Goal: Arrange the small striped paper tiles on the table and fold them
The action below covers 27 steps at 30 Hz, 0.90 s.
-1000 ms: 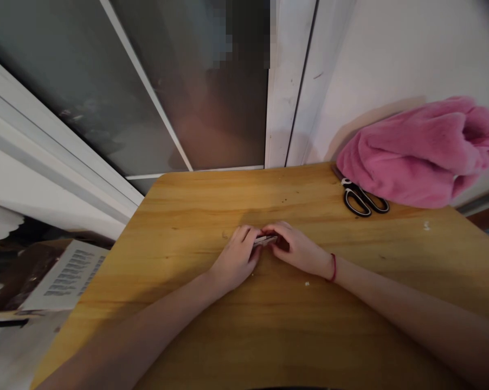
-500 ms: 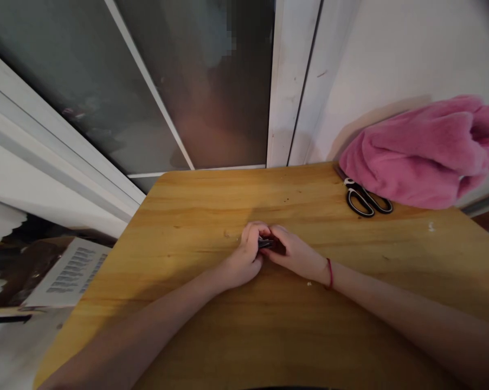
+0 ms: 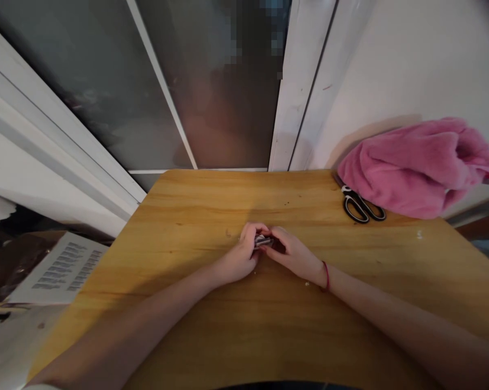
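Observation:
Both hands meet over the middle of the wooden table. Between them is a small flat thing, whitish on top with dark edges, perhaps a thin stack of cards; its kind is hard to make out. My left hand is closed around its left end, fingers curled over the far side and thumb in front. My right hand, with a red string on the wrist, pinches the right end between thumb and fingers. The fingertips hide part of the thing.
Black-handled scissors lie at the table's back right, blades partly under a pink plush cloth. A frosted glass door stands behind the wooden table. A box with a printed white flap is at the lower left.
The flat thing has tilted, so more of its whitish upper face shows between the hands. Both hands stay on it in nearly the same place. The camera view has shifted slightly.

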Each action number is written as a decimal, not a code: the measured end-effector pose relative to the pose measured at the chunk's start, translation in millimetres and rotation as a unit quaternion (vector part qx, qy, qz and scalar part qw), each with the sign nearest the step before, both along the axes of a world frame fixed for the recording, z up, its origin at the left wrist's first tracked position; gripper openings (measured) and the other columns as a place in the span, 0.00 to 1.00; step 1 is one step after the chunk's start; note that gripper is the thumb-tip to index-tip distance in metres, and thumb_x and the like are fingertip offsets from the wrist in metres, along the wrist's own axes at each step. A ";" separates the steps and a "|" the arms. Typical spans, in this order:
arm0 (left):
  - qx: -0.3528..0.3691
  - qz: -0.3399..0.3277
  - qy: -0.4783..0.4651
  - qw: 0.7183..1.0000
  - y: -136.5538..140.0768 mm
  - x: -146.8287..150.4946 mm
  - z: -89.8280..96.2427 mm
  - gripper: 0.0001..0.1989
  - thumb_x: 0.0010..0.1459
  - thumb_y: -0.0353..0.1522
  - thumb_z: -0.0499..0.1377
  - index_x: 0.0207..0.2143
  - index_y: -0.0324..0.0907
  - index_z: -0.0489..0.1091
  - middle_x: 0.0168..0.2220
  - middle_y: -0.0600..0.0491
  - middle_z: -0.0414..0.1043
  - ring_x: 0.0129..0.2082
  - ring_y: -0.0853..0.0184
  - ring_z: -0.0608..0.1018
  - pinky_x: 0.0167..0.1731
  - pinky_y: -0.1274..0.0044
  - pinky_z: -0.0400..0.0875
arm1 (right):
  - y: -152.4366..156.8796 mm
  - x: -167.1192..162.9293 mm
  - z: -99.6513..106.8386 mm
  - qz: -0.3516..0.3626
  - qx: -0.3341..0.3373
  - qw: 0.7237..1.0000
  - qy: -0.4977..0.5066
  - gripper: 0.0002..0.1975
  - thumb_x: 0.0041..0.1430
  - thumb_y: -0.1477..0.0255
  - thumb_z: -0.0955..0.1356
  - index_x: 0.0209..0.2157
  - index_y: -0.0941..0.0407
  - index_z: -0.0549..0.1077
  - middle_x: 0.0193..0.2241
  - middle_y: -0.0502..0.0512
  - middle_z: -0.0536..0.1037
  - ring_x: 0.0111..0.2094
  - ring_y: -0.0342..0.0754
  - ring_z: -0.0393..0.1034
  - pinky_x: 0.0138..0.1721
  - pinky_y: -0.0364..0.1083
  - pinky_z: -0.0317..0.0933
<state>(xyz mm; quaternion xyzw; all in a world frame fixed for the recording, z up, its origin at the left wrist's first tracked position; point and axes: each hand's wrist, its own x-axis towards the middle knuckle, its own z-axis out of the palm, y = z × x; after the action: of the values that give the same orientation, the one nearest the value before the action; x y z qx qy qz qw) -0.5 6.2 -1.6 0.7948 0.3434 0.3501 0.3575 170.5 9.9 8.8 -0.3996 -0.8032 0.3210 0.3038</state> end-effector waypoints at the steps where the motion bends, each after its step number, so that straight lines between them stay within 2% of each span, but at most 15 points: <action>1: -0.001 -0.002 0.011 1.000 0.2 -1.4 1.1 0.23 0.49 0.18 0.49 0.47 0.43 0.51 0.45 0.47 0.56 0.49 0.64 0.65 0.51 0.65 0.63 | 0.2 0.3 0.0 0.000 0.000 1.000 -0.004 0.06 0.56 0.70 0.65 0.35 0.57 0.66 0.32 0.54 0.71 0.34 0.46 0.65 0.35 0.46 0.62; 5: 0.007 -0.011 0.029 1.000 0.7 -2.8 3.3 0.26 0.47 0.17 0.49 0.48 0.43 0.50 0.47 0.46 0.56 0.50 0.63 0.65 0.52 0.64 0.63 | 0.0 -2.7 -1.8 -0.016 0.000 1.000 -0.007 0.10 0.55 0.68 0.66 0.37 0.57 0.66 0.33 0.55 0.71 0.35 0.48 0.66 0.36 0.48 0.62; 8: 0.010 -0.013 0.025 1.000 -0.1 -0.6 3.7 0.30 0.44 0.15 0.47 0.49 0.42 0.48 0.48 0.44 0.55 0.52 0.62 0.64 0.54 0.64 0.61 | -2.3 -8.3 -3.1 -0.020 0.030 0.999 0.004 0.11 0.55 0.70 0.66 0.41 0.57 0.65 0.40 0.59 0.70 0.43 0.50 0.65 0.44 0.51 0.61; 11: 0.000 -0.018 0.013 1.000 -0.6 1.1 3.9 0.33 0.42 0.15 0.47 0.52 0.41 0.45 0.51 0.43 0.53 0.55 0.60 0.62 0.56 0.62 0.59 | -5.3 -13.4 -3.1 -0.023 0.054 0.998 0.002 0.09 0.56 0.72 0.65 0.40 0.57 0.66 0.42 0.60 0.68 0.46 0.50 0.63 0.48 0.52 0.59; 20: -0.018 -0.026 -0.013 0.999 1.4 1.9 2.8 0.31 0.46 0.16 0.47 0.52 0.43 0.45 0.53 0.43 0.53 0.57 0.62 0.61 0.57 0.64 0.57 | -2.9 -15.3 -3.1 -0.043 0.039 0.998 0.025 0.04 0.56 0.76 0.64 0.35 0.56 0.68 0.39 0.57 0.69 0.43 0.49 0.65 0.45 0.50 0.61; 24: -0.014 -0.003 -0.026 1.000 -0.1 4.5 2.1 0.25 0.52 0.18 0.46 0.52 0.42 0.48 0.52 0.43 0.57 0.55 0.64 0.63 0.56 0.66 0.58 | -1.1 -12.8 -6.0 -0.039 0.032 0.998 0.036 0.06 0.56 0.78 0.62 0.35 0.56 0.69 0.38 0.56 0.70 0.42 0.48 0.65 0.44 0.49 0.61; 27: 0.002 0.039 -0.001 0.999 -1.9 5.5 3.5 0.23 0.54 0.20 0.48 0.52 0.42 0.51 0.51 0.45 0.60 0.53 0.64 0.65 0.54 0.66 0.61 | -0.5 -9.8 -6.9 -0.040 0.032 0.998 0.038 0.06 0.57 0.78 0.62 0.34 0.56 0.69 0.36 0.55 0.70 0.38 0.47 0.65 0.40 0.48 0.62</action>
<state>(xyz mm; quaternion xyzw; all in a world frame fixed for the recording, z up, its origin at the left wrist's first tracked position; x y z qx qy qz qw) 5.0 4.3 1.9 0.7809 0.3733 0.3657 0.3421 160.7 9.4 1.9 -0.4089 -0.7844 0.2978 0.3589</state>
